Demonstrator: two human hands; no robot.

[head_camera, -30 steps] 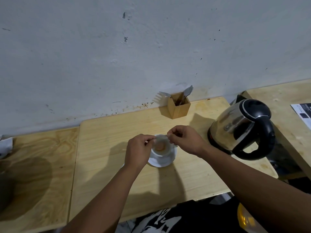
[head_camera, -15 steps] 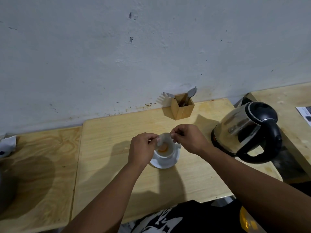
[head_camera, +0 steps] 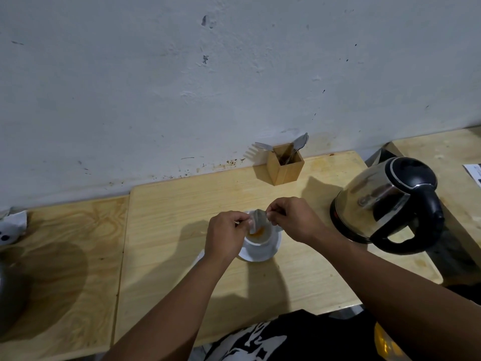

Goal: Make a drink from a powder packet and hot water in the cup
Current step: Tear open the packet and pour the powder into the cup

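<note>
A white cup (head_camera: 259, 241) stands on a white saucer (head_camera: 270, 252) in the middle of the wooden table (head_camera: 182, 204). Orange powder (head_camera: 256, 231) lies inside the cup. Right above the cup's rim hangs a small pale packet (head_camera: 259, 217), tilted over the opening. My left hand (head_camera: 226, 235) pinches its left edge and my right hand (head_camera: 294, 220) pinches its right edge. My left hand covers part of the cup and saucer.
A steel kettle (head_camera: 385, 201) with a black handle sits on its base at the right. A wooden holder (head_camera: 285, 169) with a fork and spoons stands against the wall. Another table (head_camera: 65, 269) adjoins on the left, with a crumpled white wrapper (head_camera: 11, 226).
The packet has been lifted and tilted over the cup between both hands. More orange powder now shows in the cup. The view has shifted slightly.
</note>
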